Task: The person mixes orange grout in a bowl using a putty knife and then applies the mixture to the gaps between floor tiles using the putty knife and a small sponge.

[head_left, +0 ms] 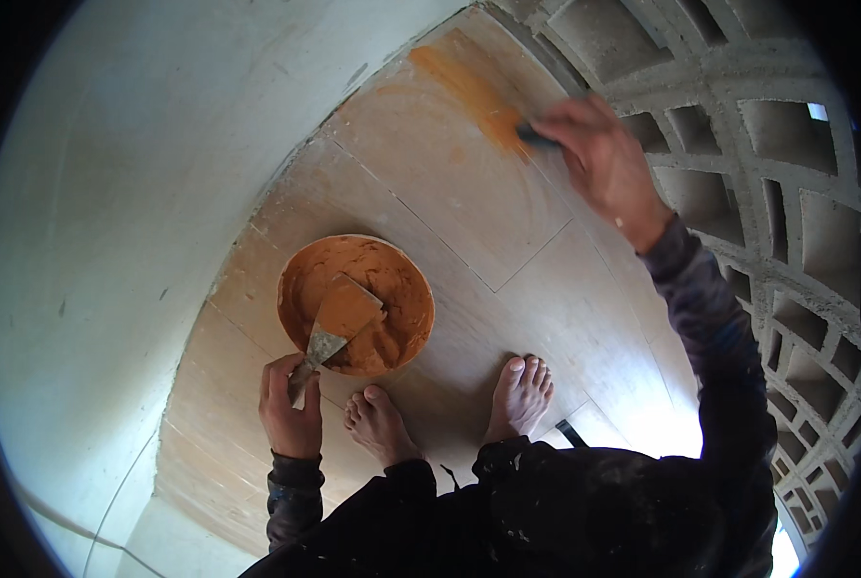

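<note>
My left hand is closed round the handle of a putty knife. Its wide blade, coated in orange-brown paste, lies over the paste inside a round bucket. Farther off to the right, my right hand grips a dark-edged spreader, blurred by motion and mostly hidden by the fingers. The spreader's edge is at the near end of an orange smear on the tiled floor.
A pale wall bounds the floor on the left. Along the right runs a grey openwork block wall, close to my right arm. My bare feet stand just right of the bucket. A thin cable hangs at lower left.
</note>
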The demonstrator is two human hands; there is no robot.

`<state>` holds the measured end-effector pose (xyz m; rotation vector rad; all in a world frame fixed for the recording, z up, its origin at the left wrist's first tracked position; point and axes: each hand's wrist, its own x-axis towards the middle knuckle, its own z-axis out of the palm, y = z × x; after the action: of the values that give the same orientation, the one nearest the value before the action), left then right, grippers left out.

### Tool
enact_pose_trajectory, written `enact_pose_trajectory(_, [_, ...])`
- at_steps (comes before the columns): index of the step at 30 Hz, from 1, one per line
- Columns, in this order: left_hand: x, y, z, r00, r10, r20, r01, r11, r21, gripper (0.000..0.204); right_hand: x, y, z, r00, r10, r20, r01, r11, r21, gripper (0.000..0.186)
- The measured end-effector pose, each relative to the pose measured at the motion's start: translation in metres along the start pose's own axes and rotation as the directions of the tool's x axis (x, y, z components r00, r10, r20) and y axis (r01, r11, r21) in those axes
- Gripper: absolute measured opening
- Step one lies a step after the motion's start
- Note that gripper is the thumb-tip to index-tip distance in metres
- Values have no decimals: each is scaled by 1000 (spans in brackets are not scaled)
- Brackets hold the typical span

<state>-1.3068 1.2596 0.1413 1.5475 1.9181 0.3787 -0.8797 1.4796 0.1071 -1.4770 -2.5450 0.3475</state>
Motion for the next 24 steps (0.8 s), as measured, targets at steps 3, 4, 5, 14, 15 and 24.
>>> enact_pose_trajectory(3, [3,-2,1,999,24,22,-25,999,24,33,54,-5,9,969,-66,-237,91,991,99,45])
enact_pose_trajectory(4, [2,-4,1,1000,4,20,-4,1000,6,33,67,-1,16,975,-133,-177,148,986,79,43])
enact_pose_trajectory(5, [3,-5,2,1000,-16,20,16,1000,-14,32,69,3,20,974,-197,-114,205,977,62,42])
enact_pose_trajectory(14, [1,-4,-9,998,49,-27,-48,998,45,32,-50,-7,2,991,-62,117,62,998,7,31])
enact_pose_trajectory(15, [1,-4,-7,998,52,-24,-51,998,41,32,-56,-10,0,991,-58,119,58,998,3,31])
enact_pose_trajectory(24, [3,-11,-5,997,68,-32,-67,997,45,32,-44,-28,31,993,-4,-122,-15,988,-152,28])
